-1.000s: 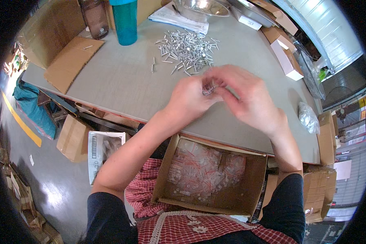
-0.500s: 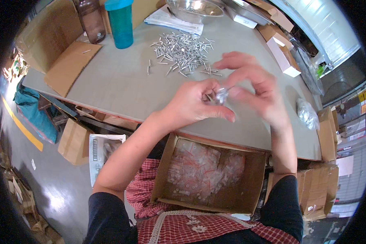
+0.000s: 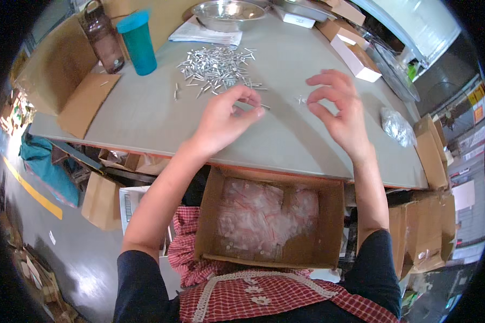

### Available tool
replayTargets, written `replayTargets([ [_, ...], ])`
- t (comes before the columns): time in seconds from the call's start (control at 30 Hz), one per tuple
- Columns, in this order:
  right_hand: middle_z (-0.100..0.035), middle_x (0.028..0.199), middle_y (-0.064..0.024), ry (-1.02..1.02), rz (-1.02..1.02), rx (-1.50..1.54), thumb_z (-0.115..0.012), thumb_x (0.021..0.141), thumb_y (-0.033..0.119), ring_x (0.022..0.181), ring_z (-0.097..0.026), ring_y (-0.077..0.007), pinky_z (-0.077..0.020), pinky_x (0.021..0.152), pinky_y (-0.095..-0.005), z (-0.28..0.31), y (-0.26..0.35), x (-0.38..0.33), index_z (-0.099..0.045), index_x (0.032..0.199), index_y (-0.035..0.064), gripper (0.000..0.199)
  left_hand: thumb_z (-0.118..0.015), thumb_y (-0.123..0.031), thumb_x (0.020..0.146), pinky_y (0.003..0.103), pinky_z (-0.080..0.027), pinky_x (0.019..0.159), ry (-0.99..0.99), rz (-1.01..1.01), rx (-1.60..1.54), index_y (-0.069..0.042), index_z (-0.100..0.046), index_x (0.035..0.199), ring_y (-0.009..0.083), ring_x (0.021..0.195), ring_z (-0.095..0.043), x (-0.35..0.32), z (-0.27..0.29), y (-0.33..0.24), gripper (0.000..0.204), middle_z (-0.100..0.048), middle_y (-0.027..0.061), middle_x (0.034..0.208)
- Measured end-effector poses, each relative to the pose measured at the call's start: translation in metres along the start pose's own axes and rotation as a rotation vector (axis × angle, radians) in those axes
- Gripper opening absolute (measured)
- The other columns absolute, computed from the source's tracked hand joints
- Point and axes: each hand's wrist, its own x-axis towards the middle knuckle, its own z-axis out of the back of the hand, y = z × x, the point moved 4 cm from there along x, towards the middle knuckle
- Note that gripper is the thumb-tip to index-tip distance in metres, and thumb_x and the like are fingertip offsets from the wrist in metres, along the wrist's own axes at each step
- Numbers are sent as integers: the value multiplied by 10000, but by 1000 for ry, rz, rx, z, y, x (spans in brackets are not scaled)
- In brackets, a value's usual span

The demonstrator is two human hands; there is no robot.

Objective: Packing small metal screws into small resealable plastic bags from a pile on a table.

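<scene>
My left hand (image 3: pixel 225 116) is closed in a pinch above the near part of the table, and a thin silver pin-like fastener (image 3: pixel 265 106) pokes out at its fingertips. My right hand (image 3: pixel 339 110) is to the right, its thumb and index finger curved close together and the other fingers raised. A small shiny bit (image 3: pixel 300 99) shows at those fingertips; its kind is too small to tell. Beyond my left hand lies a loose pile of silver fasteners (image 3: pixel 213 67), long and thin like rivets or screws. One or two (image 3: pixel 176 92) lie apart on its left.
An open cardboard box (image 3: pixel 269 261) of small clear bags with red strips sits below the table's front edge (image 3: pixel 285 173). Behind the pile are papers (image 3: pixel 205 35) and a metal bowl (image 3: pixel 229 24). A teal cup (image 3: pixel 138 46) and brown bottle (image 3: pixel 103 43) stand left; a clear plastic bundle (image 3: pixel 397 126) lies right.
My hands have moved apart, the left one to the left. The shiny clear thing between them is no longer there. The view has shifted slightly.
</scene>
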Motion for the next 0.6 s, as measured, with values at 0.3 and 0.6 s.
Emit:
replayTargets([
  [0.3, -719, 803, -74, 155, -450, 564, -691, 943, 80, 737, -702, -125, -550, 684, -280, 1, 14, -52, -677, 969, -3, 88, -744, -195, 921, 310, -529, 830, 156, 89, -184, -43, -714, 1017, 124, 922, -666, -18, -56, -45, 183, -734, 40, 953],
  [0.6, -710, 844, -53, 147, -530, 843, -680, 951, 48, 751, -677, -98, -547, 692, -248, 16, 18, -90, -655, 1022, -19, 100, -705, -154, 922, 247, -467, 674, 212, -104, -60, -53, -681, 977, 72, 829, -617, -20, -89, -65, 117, -691, -1, 915],
])
